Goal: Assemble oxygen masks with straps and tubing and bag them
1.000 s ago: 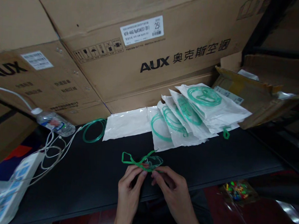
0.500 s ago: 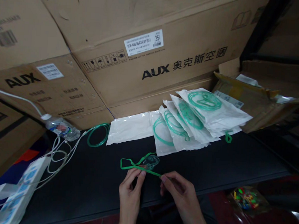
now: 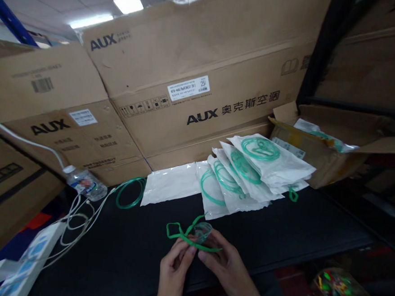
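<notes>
Above the black table, both hands are together at a small clear plastic mask with a green elastic strap attached. My left hand is closed, thumb and fingers pinching the strap at the mask's near side. My right hand curls around the mask's right side, its thumb beneath the strap's end; the exact grip is partly hidden. The strap forms a loop to the left, and its other end points right across the right fingers. Just beyond the hands lie white packets with coiled green tubing showing through.
A flat white packet and a green tubing coil lie left of the stack. Further left are a plastic bottle, white cables and a power strip. Large cartons stand behind; an open carton is at right.
My right hand has moved left, from the strap's end to the mask. The strap's right end now hangs loose over the fingers. The camera view has tilted up.
</notes>
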The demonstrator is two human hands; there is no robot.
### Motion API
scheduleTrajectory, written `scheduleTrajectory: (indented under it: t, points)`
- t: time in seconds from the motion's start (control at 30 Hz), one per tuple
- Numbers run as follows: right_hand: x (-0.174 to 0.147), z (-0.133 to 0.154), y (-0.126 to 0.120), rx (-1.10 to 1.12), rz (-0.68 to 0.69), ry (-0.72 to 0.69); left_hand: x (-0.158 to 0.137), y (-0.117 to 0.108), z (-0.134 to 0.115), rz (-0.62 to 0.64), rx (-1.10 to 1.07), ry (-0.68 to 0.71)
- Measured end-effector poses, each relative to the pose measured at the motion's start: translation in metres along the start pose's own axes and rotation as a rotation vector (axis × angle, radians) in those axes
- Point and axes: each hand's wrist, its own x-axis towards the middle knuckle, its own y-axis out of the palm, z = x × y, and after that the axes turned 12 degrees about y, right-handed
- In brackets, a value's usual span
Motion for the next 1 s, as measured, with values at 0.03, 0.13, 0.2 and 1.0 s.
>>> scheduleTrajectory:
  t: [0.03,0.13,0.2,1.0]
  points:
    - [0.002,0.002,0.001,-0.002,-0.013,-0.011,0.000,0.000,0.000,0.031,-0.010,0.003]
    - [0.007,0.005,0.001,-0.048,-0.075,-0.054,-0.002,0.002,0.001,0.066,-0.014,0.003]
    - [0.010,0.007,0.000,-0.085,-0.085,-0.067,-0.005,0.002,0.003,0.058,-0.009,-0.008]
    - [0.030,0.001,-0.019,-0.230,-0.084,-0.014,0.007,-0.024,-0.013,0.348,0.685,0.215]
